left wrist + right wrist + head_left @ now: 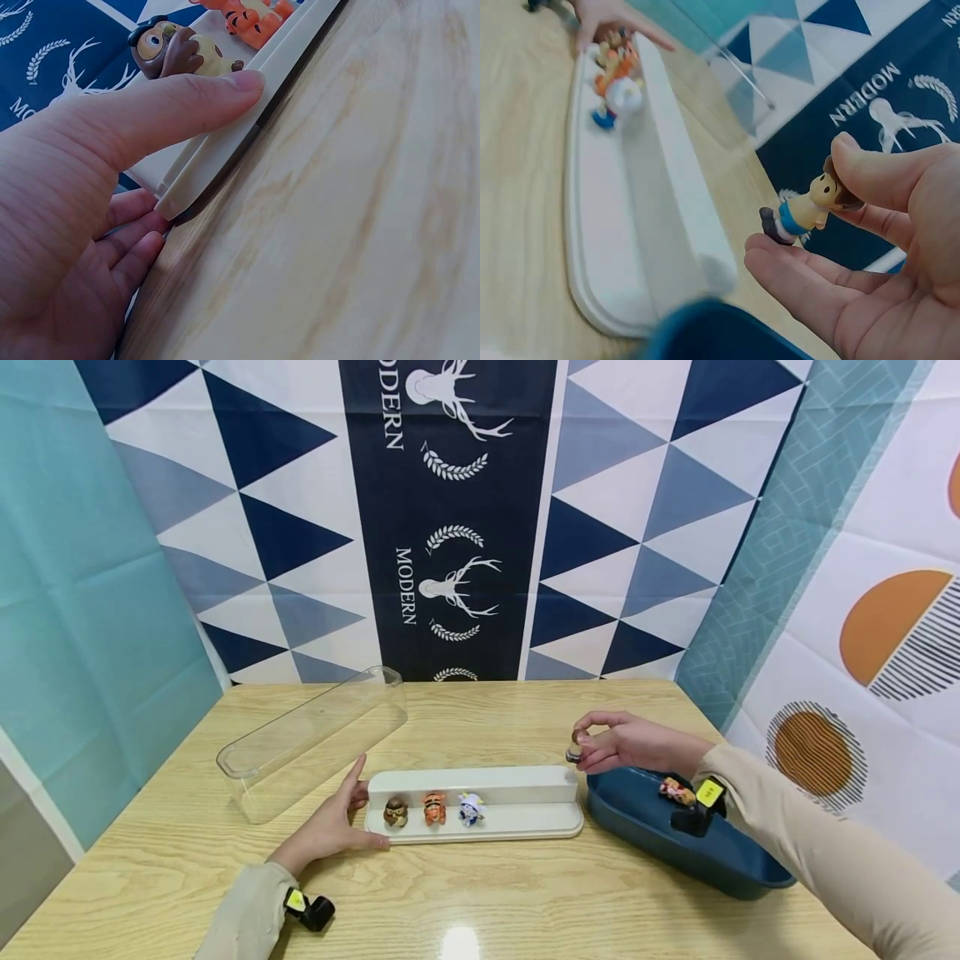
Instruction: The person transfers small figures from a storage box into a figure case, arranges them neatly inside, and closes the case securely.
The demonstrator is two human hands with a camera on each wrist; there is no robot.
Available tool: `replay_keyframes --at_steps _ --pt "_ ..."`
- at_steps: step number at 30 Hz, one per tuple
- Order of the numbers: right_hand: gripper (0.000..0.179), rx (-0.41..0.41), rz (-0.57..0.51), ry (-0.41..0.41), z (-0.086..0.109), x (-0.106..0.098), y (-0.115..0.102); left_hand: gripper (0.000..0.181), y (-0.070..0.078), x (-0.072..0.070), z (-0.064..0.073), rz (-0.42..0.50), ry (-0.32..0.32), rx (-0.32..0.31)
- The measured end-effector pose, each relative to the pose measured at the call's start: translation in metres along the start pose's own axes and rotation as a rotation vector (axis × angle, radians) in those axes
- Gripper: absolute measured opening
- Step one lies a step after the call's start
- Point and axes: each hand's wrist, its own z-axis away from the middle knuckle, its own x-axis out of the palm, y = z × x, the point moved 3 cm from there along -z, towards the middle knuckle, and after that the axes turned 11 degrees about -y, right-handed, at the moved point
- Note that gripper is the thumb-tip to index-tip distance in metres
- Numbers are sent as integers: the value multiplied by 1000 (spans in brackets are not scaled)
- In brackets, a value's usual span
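My left hand [333,822] grips the left end of a white stepped display base [517,821], thumb along its front edge and fingers behind the end. On the base's lower step stand an owl figurine [395,812], an orange tiger figurine [434,808] and a white-and-blue figurine [471,808], in a row toward the left. Above the base's right end, my right hand [618,743] pinches a small boy figurine [810,206] with brown hair and a blue band round its middle. In the right wrist view it lies tilted between thumb and fingers.
A dark blue tub [652,827] stands right of the base, under my right forearm, with a red-and-yellow figurine [677,791] inside. Behind my left hand lies a long clear plastic cover [315,743]. Patterned cloth [300,527] hangs behind the wooden table [480,902].
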Motion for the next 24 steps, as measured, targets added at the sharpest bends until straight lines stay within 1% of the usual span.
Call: replay_keyframes --at_steps 7,13,15,19,24 --pt "6 16 -41 -68 -13 27 3 137 -1 0 -1 10 -10 4" --pt "7 49 -55 -114 -26 47 6 136 -1 0 0 17 -6 -4" --pt "8 65 -54 -124 -30 53 8 136 -1 0 0 18 -7 -7" --pt "9 93 -46 -119 -39 63 13 135 1 1 1 22 -6 -11" --pt "10 102 -31 -121 -48 75 19 136 1 1 2 24 -7 -11"
